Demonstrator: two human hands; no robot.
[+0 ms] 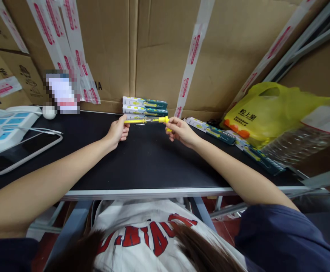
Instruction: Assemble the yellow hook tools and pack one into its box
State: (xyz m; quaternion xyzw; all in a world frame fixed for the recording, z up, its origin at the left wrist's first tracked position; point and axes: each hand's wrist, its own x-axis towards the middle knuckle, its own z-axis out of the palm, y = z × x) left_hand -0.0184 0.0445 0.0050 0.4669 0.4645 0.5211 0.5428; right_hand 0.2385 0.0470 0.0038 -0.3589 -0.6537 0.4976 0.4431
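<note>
A slim yellow spring scale (138, 121) with a clear tube is held level across my front, above the dark tabletop. My left hand (116, 132) is closed round its left end. At the other end, the fingers of my right hand (180, 132) pinch the yellow cap. A small yellow piece (168, 129) shows below that cap, partly hidden by my right fingers. Just behind the scale, printed narrow boxes (145, 102) are stacked against the cardboard.
More narrow boxes (210, 130) lie at the right, beside a yellow plastic bag (261, 109) and a clear plastic container (292, 145). On the left are a white power strip (14, 121), a phone-like device (20, 151) and a blurred screen (63, 92). Cardboard (159, 49) walls the back.
</note>
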